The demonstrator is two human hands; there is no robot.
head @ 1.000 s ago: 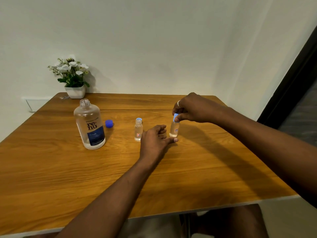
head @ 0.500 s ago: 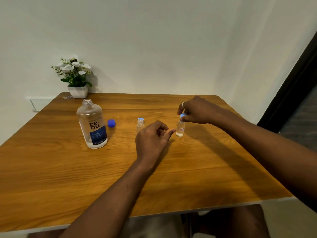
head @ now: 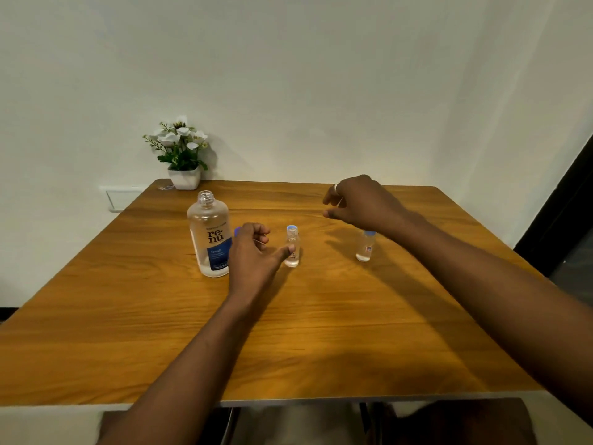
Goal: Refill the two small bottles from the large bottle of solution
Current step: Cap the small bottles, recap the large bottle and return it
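A big clear round bottle [head: 210, 234] and two small clear ones stand on the smooth wooden table [head: 321, 332]. The left hand [head: 253, 255] has loosely curled fingers, with its thumb by the middle bottle [head: 292, 248]. The right hand [head: 359, 203] has empty fingers held apart, near the right bottle [head: 365, 248].

A plain white wall [head: 288, 75] fills the upper half of the view and meets a second white wall at a corner on the right. Against it stands a wooden table [head: 128, 316] with warm orange-brown grain and a pale near edge. At its far left corner sits a potted plant [head: 183, 155], white flowers in a square white pot, throwing a soft shadow on the wall to its right. A white wall plate [head: 123, 198] is set low, just left of the table. A dark door frame [head: 568, 200] slants up the right edge. Pale floor [head: 48, 425] shows below the table's near edge
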